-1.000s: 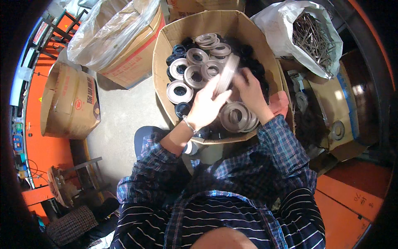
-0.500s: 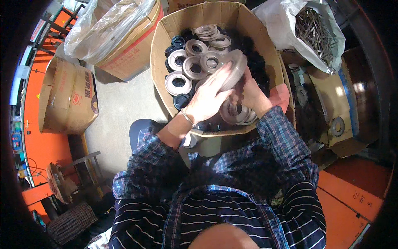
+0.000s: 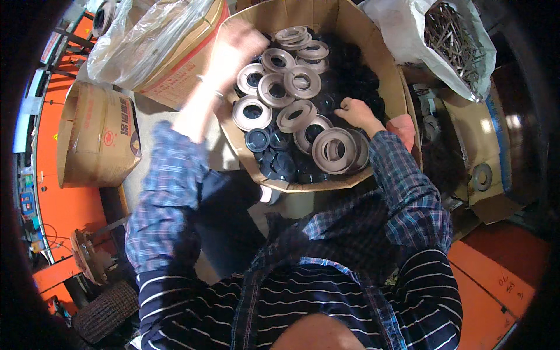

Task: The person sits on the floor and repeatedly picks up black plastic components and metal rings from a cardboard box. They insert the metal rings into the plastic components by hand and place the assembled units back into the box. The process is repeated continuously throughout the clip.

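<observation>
My left hand, smeared by motion, is over the left rim of a large cardboard box; its fingers cannot be made out. My right hand is inside the box at the right, fingers curled in, beside black round parts. Whatever it holds, if anything, is hidden. Several grey flanged rings lie loosely across the black parts, some overlapping. Closest to me is a grey ring leaning on others. Dark round caps sit at the near left inside the box.
A plastic-lined carton stands left of the box, with a dark grey ring-shaped piece at its far left. Another carton is further left. At the right are a white sack of metal strips and an open carton.
My hands have parted from the grey ring they held together. The left swung up and left; the right stayed low in the box. A ring-shaped piece now shows at the far upper left.
</observation>
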`<state>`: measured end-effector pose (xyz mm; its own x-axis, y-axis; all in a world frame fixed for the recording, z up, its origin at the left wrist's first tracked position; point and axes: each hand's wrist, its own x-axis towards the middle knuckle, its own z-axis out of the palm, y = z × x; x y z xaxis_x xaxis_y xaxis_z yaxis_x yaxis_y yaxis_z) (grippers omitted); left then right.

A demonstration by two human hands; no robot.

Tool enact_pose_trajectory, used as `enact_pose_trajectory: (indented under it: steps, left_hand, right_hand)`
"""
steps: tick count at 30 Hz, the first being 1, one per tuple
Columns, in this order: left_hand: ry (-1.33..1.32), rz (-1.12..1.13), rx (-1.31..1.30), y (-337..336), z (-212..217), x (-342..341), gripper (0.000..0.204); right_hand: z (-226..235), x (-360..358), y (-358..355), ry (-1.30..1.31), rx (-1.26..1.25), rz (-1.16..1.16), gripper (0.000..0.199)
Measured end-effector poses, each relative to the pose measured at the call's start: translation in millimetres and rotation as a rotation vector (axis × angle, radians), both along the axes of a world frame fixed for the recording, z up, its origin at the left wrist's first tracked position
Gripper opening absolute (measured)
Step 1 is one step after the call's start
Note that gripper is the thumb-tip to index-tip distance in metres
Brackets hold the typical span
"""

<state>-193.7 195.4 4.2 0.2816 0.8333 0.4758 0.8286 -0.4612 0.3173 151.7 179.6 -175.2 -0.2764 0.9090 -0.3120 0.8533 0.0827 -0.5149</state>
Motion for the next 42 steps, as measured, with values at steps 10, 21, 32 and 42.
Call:
enact_pose_trajectory:
  steps: [10,21,32,42]
  left_hand:
    - [0.27,-0.109,-0.813,-59,-135,93,0.051]
    - [-1.651,0.065,-0.513,-87,2,57,0.028]
    - [-1.625,0.083,-0.577,-82,-35,87,0.029]
    - [-1.792,-0.383,-0.819,-110,-9,102,0.04]
  right_hand:
    - [-13,-18,-10,-0.119,-0.046,0.129,0.042]
    - [-30,-18,-11,-0.092,-0.112,0.16,0.038]
    - [148,-55,-39,1.002,0.102,0.052,0.018]
    - [192,-69,-62,0.546,0.585,0.228,0.068]
